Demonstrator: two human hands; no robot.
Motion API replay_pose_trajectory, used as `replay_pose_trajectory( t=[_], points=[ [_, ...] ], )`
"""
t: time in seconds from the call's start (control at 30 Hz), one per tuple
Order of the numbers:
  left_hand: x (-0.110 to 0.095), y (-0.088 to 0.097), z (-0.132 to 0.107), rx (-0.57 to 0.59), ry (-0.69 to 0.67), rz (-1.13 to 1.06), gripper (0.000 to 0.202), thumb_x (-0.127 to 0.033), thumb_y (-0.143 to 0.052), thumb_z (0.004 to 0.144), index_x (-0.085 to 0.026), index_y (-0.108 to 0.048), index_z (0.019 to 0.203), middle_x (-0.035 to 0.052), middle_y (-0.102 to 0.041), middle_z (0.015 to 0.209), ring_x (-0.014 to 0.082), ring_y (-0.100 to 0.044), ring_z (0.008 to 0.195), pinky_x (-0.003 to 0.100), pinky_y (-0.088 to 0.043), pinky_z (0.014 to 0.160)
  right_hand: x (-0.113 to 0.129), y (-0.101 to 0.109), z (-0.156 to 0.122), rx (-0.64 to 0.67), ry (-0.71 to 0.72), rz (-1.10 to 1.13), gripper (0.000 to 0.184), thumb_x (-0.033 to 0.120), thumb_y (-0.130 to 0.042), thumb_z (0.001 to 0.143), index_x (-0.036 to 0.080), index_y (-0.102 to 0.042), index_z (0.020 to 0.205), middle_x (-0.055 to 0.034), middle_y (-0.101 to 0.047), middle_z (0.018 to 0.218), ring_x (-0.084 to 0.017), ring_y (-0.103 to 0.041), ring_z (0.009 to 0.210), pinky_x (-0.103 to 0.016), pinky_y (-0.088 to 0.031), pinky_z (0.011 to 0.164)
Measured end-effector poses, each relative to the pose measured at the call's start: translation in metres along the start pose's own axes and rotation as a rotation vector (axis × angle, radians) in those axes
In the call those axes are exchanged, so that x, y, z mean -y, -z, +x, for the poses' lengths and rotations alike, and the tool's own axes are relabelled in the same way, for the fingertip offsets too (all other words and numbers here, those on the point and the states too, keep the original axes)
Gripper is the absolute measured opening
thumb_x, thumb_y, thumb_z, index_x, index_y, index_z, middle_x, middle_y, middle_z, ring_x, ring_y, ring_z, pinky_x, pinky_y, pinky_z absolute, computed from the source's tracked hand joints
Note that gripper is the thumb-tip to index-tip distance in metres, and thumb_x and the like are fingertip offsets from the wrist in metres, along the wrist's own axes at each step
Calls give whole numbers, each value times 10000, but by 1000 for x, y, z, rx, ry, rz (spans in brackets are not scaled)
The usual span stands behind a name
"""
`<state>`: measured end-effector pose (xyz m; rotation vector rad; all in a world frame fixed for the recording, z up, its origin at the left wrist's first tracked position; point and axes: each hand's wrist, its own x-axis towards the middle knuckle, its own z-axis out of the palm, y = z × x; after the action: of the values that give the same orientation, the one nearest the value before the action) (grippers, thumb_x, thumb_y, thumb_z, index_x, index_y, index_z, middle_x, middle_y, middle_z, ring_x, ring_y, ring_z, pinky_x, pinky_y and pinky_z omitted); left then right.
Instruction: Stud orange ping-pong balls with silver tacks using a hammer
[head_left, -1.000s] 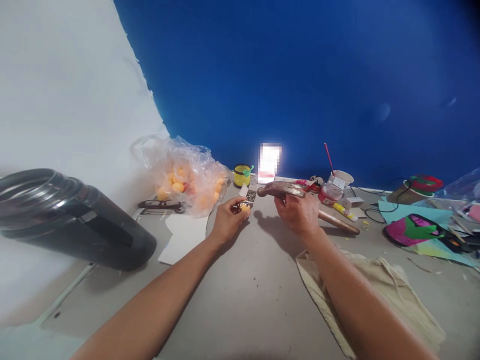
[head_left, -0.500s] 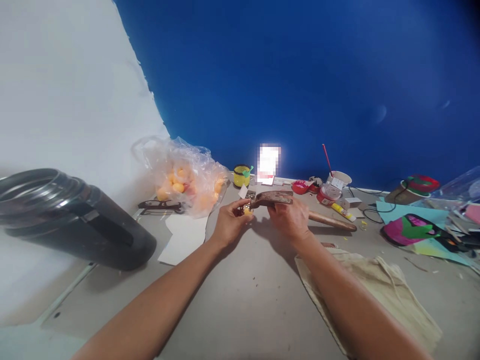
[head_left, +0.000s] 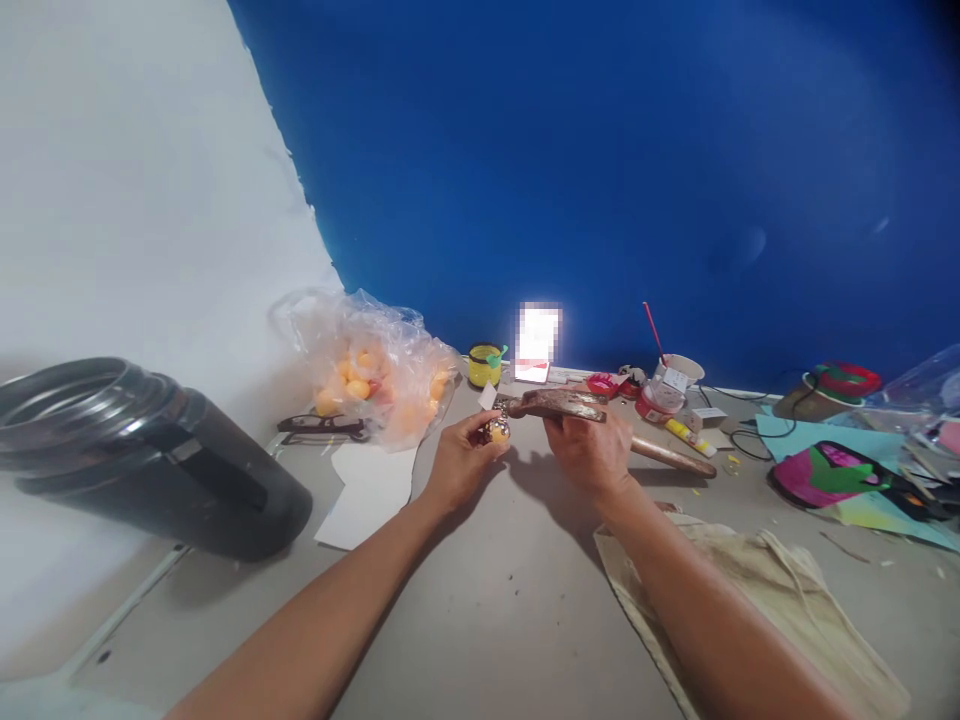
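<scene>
My right hand is closed around a claw hammer, close to its head. The rusty hammer head points left, and the wooden handle sticks out to the right. Pinched in the fingers of my left hand is a small shiny metallic piece with a yellow ball; its exact kind is too small to tell. The narrow end of the hammer head is right beside this piece; whether they touch I cannot tell. Behind it a small white tag-like piece shows.
A large dark flask lies left, near glasses, white paper and a plastic bag of orange balls. A bright phone screen stands at the wall. On the right are a cloth bag, a glue stick and a cup.
The hammer head has shifted slightly right. The small metallic piece has turned a little in my left fingers, showing more of its shiny side. The whole view has tilted slightly.
</scene>
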<state>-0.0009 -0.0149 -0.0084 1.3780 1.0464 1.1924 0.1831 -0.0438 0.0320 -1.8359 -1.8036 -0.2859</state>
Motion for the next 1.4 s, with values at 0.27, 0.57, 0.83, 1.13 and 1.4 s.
replay_pose_trajectory(
  t=[0.27, 0.57, 0.83, 1.13, 1.4],
  points=[
    [-6, -3, 1, -48, 16, -55, 388, -146, -793, 617, -191, -789, 1003, -20, -690, 735, 137, -588, 656, 271, -498, 656, 4, 3, -1, 10, -21, 20, 275, 327, -563, 967, 274, -783, 1121, -124, -764, 1019, -278, -689, 910, -355, -476, 798],
    [-5, -5, 1, -57, 88, -117, 392, -167, -799, 586, -190, -633, 940, -7, -700, 822, 127, -610, 623, 245, -484, 550, 1, -5, -2, -105, 76, -96, 249, 284, -589, 932, 252, -797, 1065, -99, -778, 927, -233, -698, 807, -302, -475, 700],
    [-11, -5, 1, 5, 116, -72, 407, -217, -767, 642, -166, -715, 1043, -43, -644, 636, 114, -551, 527, 255, -477, 553, 4, -8, -4, -234, 185, -153, 189, 227, -607, 926, 216, -795, 942, -58, -756, 775, -178, -659, 664, -263, -391, 617],
    [-7, -5, 0, 26, 150, -32, 419, -171, -762, 607, -190, -695, 1020, -55, -633, 651, 95, -515, 520, 222, -403, 513, 4, -8, -5, -182, 145, -169, 218, 239, -588, 934, 206, -800, 968, -80, -751, 771, -191, -670, 702, -264, -434, 664],
    [-11, -5, -2, 19, 175, -78, 423, -167, -777, 579, -187, -678, 989, -30, -672, 743, 107, -562, 604, 222, -421, 552, 9, 1, -2, -16, 44, -158, 220, 245, -593, 927, 227, -811, 952, -90, -772, 815, -225, -703, 753, -288, -465, 689]
  ],
)
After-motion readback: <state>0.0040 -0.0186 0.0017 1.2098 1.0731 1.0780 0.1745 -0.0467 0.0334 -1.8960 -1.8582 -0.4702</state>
